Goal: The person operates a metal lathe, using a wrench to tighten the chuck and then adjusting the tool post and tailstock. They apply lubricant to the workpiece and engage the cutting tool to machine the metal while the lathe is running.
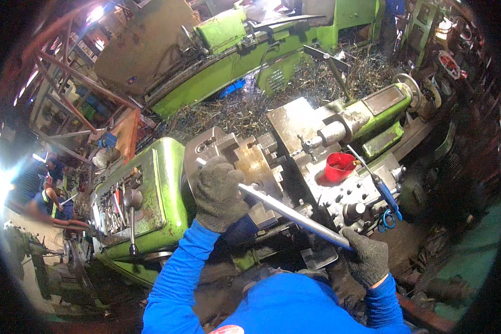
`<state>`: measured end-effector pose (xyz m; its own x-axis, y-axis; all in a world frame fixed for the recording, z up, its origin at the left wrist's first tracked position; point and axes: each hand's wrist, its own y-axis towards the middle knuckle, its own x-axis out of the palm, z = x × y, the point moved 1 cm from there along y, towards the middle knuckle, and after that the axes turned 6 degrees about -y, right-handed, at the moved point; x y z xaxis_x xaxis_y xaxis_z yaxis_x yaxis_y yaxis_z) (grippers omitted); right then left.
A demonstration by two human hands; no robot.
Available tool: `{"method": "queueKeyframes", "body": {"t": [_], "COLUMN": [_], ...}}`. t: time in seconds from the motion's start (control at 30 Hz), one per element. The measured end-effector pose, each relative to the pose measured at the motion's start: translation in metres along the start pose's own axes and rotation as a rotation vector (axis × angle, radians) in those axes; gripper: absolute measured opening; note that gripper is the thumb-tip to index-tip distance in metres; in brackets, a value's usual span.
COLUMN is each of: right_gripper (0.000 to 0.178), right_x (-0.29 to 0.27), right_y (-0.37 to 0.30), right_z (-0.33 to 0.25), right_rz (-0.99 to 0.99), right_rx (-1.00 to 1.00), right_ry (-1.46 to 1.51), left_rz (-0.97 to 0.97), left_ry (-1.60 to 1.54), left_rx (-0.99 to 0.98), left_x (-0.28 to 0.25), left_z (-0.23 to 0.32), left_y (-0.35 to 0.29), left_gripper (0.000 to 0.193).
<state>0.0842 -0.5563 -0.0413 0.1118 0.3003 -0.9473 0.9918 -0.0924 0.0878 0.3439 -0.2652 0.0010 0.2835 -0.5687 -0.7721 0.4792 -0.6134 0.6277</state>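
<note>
My left hand (220, 192), in a dark grey knit glove, is closed at the lathe chuck (256, 167). A short bright rod tip pokes out past its far-left side; what lies under the fingers is hidden. A long silver metal pipe (295, 215) slants from beside that hand down to the right, roughly in line with the tip. Wrapped round the pipe's lower-right end is my gloved right hand (368, 257). The chuck, with its stepped jaws, sits at the green headstock (170, 172), partly covered by my left hand and forearm.
Right of the chuck, a red cup (339, 167) and a blue-handled brush (385, 195) rest on the carriage, before the green tailstock (381, 108). Small tools fill a tray (108, 214) on the headstock. Metal chips (206, 119) heap behind. Another person (50, 195) is far left.
</note>
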Motion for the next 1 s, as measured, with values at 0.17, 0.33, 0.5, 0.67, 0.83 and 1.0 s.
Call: {"method": "queueKeyframes", "body": {"t": [0.17,0.33,0.5,0.67,0.83,1.0], "right_gripper": [0.064,0.066,0.063,0.06,0.059,0.042], "right_x": [0.005,0.037,0.042,0.038,-0.005,-0.056], "right_y": [-0.011,-0.028,-0.025,-0.023,-0.003,0.047], "right_z": [-0.007,-0.013,-0.022,-0.038,-0.053,-0.049], "right_rz": [-0.143,-0.174,-0.174,-0.073,-0.032,0.159], "right_rx": [-0.094,-0.032,0.012,0.019,0.049,-0.138], "right_ry": [0.14,0.289,0.36,0.376,0.259,-0.192], "left_rz": [-0.117,-0.081,-0.06,-0.004,0.057,0.002], "left_ry": [-0.006,-0.007,0.025,0.002,0.0,0.107], "left_rx": [-0.087,0.017,0.106,0.196,0.191,0.047], "left_x": [-0.011,-0.003,-0.003,0.006,-0.001,-0.008], "left_z": [-0.001,0.001,0.004,-0.018,-0.027,-0.053], "left_y": [-0.036,-0.033,-0.015,0.003,0.025,0.023], "left_gripper": [0.047,0.048,0.052,0.057,0.047,0.046]}}
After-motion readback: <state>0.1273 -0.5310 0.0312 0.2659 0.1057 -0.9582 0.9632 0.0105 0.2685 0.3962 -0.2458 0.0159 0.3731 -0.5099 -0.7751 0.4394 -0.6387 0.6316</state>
